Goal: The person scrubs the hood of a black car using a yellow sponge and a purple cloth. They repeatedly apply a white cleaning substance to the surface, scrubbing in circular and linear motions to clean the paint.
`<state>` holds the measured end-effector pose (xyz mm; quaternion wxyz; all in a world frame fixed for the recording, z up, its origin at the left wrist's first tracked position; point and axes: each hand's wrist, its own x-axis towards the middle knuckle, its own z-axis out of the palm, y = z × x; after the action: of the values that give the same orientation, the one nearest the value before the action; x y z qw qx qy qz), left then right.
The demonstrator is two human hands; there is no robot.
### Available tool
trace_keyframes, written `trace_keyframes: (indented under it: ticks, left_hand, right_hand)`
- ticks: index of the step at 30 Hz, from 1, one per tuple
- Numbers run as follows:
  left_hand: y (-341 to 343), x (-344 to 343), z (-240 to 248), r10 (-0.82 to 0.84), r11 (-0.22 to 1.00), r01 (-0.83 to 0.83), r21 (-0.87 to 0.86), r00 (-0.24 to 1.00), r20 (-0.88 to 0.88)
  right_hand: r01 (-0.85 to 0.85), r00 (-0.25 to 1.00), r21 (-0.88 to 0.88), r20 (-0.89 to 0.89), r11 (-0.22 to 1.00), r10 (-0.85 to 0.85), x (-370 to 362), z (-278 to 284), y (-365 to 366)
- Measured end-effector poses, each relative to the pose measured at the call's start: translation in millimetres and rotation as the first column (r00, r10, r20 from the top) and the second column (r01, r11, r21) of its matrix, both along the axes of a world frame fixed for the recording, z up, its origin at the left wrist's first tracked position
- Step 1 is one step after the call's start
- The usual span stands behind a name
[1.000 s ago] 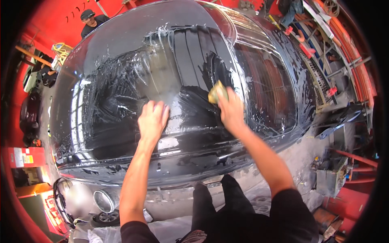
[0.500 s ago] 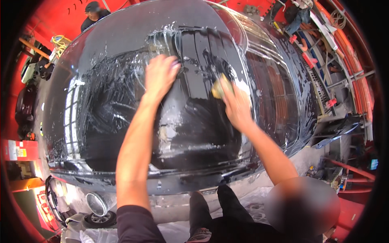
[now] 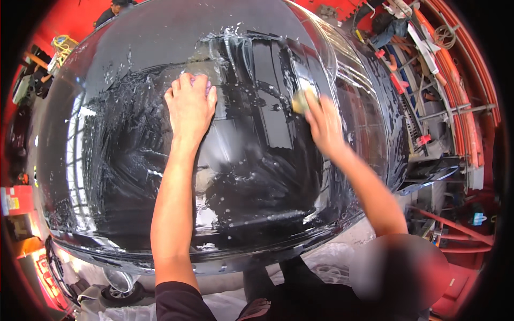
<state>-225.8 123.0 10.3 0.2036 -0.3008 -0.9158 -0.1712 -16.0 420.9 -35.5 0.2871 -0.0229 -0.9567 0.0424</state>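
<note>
A glossy black car panel [image 3: 134, 198], wet and streaked with suds, spreads out before me. My left hand [image 3: 189, 107] presses on its middle, fingers curled over a small purple piece [image 3: 209, 86] that is mostly hidden beneath them. Further right, near the panel's edge by the glass, my right hand [image 3: 325, 124] grips a yellowish sponge [image 3: 301, 101]. Motion blurs this hand a little. The sponge appears to rest against the wet surface.
Car glass [image 3: 361, 123] adjoins the panel on the right. Beyond it lie metal racks and parts [image 3: 444, 112]. A grey bucket [image 3: 119, 279] and a wheel [image 3: 126, 293] are at lower left. Another person [image 3: 111, 12] is at the far left, and plastic sheeting [image 3: 332, 262] covers floor near my legs.
My left hand has shifted left across the panel with the purple piece. The right hand has moved slightly right with the sponge. The whole view has shifted; the other person now shows less.
</note>
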Motion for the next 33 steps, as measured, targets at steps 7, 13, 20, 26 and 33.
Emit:
trace_keyframes:
  ticks: [7,13,20,26,33]
  left_hand:
    - [27.0,-9.4,-1.2,-0.076,0.996,0.077,0.052,0.997,-0.022]
    - [25.7,-14.5,-2.2,-0.133,0.986,0.128,0.11,0.99,0.043]
    - [31.4,-16.2,2.4,-0.085,0.996,0.085,0.027,0.996,-0.003]
    - [50.6,-21.5,1.8,-0.154,0.982,0.157,0.103,0.988,-0.034]
    - [31.2,-30.7,-4.5,-0.078,0.995,0.079,0.06,0.997,-0.021]
  right_hand:
    - [-0.09,0.996,0.071,0.015,0.993,0.089,-56.9,1.7,54.0]
    - [0.03,0.998,-0.041,-0.046,0.999,-0.032,-131.4,-3.9,61.9]
    - [-0.029,0.945,-0.08,0.322,0.996,0.053,33.4,22.7,-3.9]
    - [0.17,0.983,-0.003,0.072,0.985,-0.17,-196.3,23.3,84.1]
    - [-0.157,0.958,-0.187,0.21,0.97,0.196,63.9,26.1,-34.2]
